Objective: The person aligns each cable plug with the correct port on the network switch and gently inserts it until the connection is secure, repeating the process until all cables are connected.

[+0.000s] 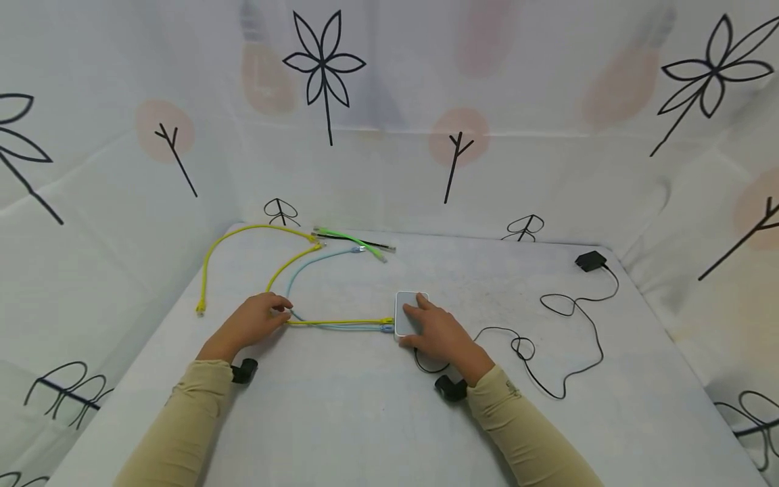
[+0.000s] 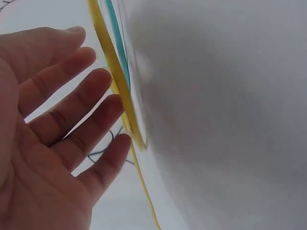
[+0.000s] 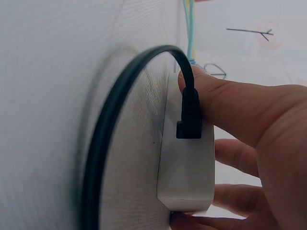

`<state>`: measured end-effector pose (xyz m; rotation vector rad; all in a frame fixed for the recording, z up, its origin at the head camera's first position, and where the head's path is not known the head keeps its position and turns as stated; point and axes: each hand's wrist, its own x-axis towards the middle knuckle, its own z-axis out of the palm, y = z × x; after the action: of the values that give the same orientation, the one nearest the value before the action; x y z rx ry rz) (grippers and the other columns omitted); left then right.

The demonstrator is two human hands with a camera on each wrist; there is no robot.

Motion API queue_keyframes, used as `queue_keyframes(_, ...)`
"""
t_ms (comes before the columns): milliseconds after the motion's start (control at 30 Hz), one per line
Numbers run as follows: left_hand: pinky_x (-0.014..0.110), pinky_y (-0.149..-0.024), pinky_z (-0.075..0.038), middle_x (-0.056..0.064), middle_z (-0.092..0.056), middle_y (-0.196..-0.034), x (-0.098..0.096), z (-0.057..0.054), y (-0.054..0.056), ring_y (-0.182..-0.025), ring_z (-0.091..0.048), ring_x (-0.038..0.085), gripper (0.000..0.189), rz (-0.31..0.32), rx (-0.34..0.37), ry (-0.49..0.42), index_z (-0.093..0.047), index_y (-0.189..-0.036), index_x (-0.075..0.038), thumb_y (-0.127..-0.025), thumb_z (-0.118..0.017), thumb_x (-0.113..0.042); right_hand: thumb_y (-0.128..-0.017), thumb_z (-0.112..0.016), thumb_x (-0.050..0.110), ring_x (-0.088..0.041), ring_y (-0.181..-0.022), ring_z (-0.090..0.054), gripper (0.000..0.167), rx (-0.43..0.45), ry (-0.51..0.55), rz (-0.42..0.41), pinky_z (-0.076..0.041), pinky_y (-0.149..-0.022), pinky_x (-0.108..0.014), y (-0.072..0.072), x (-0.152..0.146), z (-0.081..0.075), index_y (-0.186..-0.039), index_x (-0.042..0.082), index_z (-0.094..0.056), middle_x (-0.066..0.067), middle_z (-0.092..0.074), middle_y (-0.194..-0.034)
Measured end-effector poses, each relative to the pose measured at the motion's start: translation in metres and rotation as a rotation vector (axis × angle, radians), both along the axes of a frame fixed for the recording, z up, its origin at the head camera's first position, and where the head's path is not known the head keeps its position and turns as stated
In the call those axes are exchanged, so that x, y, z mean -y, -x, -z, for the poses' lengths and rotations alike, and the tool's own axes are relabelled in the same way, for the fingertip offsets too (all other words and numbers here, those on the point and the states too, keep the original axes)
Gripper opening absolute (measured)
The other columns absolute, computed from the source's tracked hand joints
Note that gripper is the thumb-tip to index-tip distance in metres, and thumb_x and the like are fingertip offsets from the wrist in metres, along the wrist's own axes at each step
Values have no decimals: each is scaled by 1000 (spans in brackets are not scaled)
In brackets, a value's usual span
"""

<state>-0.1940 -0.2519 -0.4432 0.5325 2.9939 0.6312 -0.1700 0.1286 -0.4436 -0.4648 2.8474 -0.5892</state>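
A small white network box (image 1: 406, 308) lies flat on the table with a yellow network cable (image 1: 341, 322) and a light-blue network cable (image 1: 356, 329) plugged into its left side. My right hand (image 1: 439, 333) holds this box, thumb along the near edge and fingers over the top and far edge. The right wrist view shows a black power plug (image 3: 191, 115) in the box beside the thumb. My left hand (image 1: 252, 321) is at the bend of the yellow cable, fingers loosely bent and spread. In the left wrist view its fingertips (image 2: 111, 103) come right at that cable.
Another yellow cable (image 1: 234, 232) curves at the back left. A green cable (image 1: 349, 237) crosses a black cable (image 1: 365, 241) at the table's back edge. On the right, a thin black cord (image 1: 599, 338) winds to a black power adapter (image 1: 590, 261). Patterned white cloth walls surround the table.
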Motion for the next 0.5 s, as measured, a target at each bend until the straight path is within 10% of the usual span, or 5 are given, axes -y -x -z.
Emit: queue_keyframes(500,57,-99,-42,21,-61,-115,42,-5,-2,-114,-54,43,23,-62,-110,-15,-69,-111,-2,-92,-64,-14,-85,-71,46,-40,-139,-38,73,-5,13,4,-43,-105,-50,1,-1,3,-147,20,-43,-15,-23,-160)
